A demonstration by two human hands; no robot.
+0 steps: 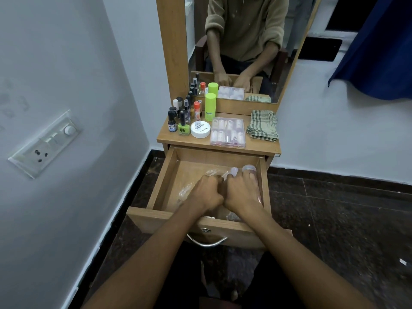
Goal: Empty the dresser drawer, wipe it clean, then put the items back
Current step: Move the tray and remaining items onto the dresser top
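Both hands down in the open drawer

I see my left hand (206,192) with fingers curled on clear plastic wrapping (189,186), my right hand (242,192) gripping pale pink containers (248,168) by the right wall of the drawer (165,175); bottles (181,117), a nail box (227,132) and a checked cloth (263,124) sit on the bench (267,147) above

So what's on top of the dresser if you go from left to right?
Little nail polish bottles → white round tin → clear box of fake nails → checked cloth. The tall green bottle stands behind, between the bottles and the box.
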